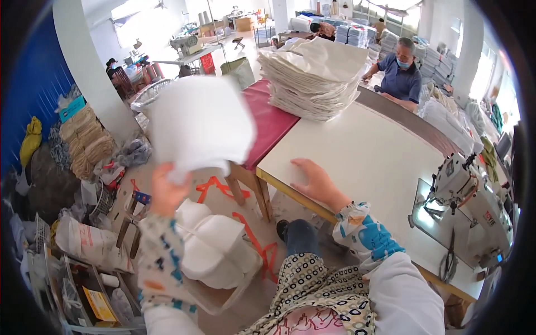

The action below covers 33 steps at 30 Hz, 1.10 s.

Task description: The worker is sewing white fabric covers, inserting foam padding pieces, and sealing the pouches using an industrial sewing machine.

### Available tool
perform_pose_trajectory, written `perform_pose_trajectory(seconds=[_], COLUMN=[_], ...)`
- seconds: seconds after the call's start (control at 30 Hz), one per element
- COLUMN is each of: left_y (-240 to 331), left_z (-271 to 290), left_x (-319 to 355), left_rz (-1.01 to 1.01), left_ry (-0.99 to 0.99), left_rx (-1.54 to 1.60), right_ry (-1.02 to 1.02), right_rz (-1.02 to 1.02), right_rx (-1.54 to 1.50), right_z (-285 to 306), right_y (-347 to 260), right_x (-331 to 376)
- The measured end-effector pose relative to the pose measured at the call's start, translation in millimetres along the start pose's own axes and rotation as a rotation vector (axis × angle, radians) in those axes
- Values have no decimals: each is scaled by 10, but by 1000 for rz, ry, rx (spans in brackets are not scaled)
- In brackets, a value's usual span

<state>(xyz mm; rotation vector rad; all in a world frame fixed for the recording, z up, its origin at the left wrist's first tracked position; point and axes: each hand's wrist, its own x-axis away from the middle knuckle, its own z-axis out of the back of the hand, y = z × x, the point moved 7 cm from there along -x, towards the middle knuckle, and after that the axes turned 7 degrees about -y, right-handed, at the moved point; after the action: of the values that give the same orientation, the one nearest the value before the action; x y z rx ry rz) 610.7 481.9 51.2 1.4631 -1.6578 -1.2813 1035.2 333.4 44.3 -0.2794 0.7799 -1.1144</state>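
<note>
**Left hand lifts white fabric piece, right hand flat on table**

Left hand (166, 192): fingers closed on the near lower edge of a white fabric piece (198, 125), held up in the air left of the table, motion-blurred. Below it, near left, a bundle of white pieces (215, 251) sits in a low box on the floor, orange straps (254, 237) lying around it.

Right hand (314, 180): fingers spread open, palm down, resting on the near left corner of the white table (379, 162). Holds nothing.

Far side of table: tall stack of cream fabric pieces (312, 75), partly over a red-topped bench (268, 120) that butts the table's left edge. Sewing machine (472, 204) on the right end of the table. Another person in a blue shirt (403, 72) sits at the far right, beyond the stack. Sacks and clutter (84, 145) along the left wall.
</note>
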Motion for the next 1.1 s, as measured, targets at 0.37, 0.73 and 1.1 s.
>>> perform_pose_trajectory(seconds=[0.37, 0.73, 1.1], left_y=[-628, 3, -1514], left_z=[-1104, -1775, -1392], left_x=[-194, -318, 120], left_rz=[481, 384, 370], left_ry=[154, -77, 155], left_rx=[446, 279, 492], right_ry=[73, 47, 353], right_rz=[-264, 84, -563], right_rx=[-295, -1297, -501], right_z=[13, -1188, -105], right_y=[11, 52, 966], right_x=[82, -371, -127])
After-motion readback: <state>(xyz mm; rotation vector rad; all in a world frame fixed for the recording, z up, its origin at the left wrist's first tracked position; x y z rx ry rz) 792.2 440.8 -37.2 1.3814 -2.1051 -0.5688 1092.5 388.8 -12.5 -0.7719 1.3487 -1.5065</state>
